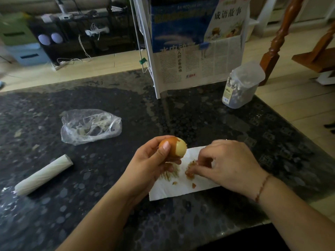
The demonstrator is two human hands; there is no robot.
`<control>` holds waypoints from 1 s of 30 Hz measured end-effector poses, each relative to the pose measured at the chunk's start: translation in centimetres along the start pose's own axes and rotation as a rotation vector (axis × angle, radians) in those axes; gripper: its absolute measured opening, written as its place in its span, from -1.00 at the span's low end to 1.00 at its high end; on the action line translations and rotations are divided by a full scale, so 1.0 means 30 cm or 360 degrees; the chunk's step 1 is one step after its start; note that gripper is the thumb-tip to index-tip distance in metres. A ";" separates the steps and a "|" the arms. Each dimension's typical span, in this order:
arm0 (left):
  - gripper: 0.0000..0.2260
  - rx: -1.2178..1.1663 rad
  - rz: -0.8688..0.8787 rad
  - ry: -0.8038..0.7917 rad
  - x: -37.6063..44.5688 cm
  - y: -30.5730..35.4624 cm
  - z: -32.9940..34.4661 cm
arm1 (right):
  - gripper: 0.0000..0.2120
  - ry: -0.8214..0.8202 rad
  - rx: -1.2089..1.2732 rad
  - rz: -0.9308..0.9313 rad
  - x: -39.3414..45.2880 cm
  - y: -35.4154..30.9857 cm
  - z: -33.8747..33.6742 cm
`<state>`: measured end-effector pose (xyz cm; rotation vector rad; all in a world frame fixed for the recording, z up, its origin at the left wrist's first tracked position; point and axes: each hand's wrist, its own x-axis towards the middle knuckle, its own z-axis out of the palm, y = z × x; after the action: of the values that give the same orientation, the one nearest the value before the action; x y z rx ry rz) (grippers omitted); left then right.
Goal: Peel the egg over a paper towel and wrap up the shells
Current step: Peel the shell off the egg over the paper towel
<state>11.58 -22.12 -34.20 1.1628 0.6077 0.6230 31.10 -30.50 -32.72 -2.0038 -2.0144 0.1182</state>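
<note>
Your left hand [154, 158] is gripping the half-peeled egg [173, 147] above the paper towel [183, 185] near the table's front edge; your right hand [226, 163] is pinching shell bits [190, 173] onto it. Wrapping is pending.

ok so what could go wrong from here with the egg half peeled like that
The egg sits high in the left hand, near the paper towel's far edge, so shell flakes might land on the dark countertop. The right hand pinches shell bits low over the towel; lifting it could drag the loose sheet and scatter the pile.
</note>
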 end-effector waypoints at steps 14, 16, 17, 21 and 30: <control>-0.57 -0.0045 -0.0431 -0.0132 0.021 0.019 0.014 | -0.83 0.0493 0.0707 -0.0197 -0.011 -0.026 -0.018; -0.58 -0.0161 -0.0472 -0.0255 0.020 0.025 0.011 | -0.75 0.0461 0.0776 -0.0219 -0.008 -0.036 -0.013; -0.56 -0.0187 -0.0481 -0.0303 0.019 0.026 0.010 | -0.73 0.0446 0.0801 -0.0227 -0.007 -0.040 -0.008; -0.58 -0.0191 -0.0468 -0.0342 0.014 0.016 0.014 | -0.75 0.0472 0.0903 -0.0257 -0.002 -0.040 0.004; -0.65 -0.0178 -0.0458 -0.0331 0.018 0.002 0.006 | -0.76 0.0659 0.0514 -0.0494 -0.008 -0.037 0.010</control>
<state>12.06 -21.83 -34.16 0.9968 0.5426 0.2826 29.94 -30.71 -32.74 -1.3716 -1.8654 -0.0355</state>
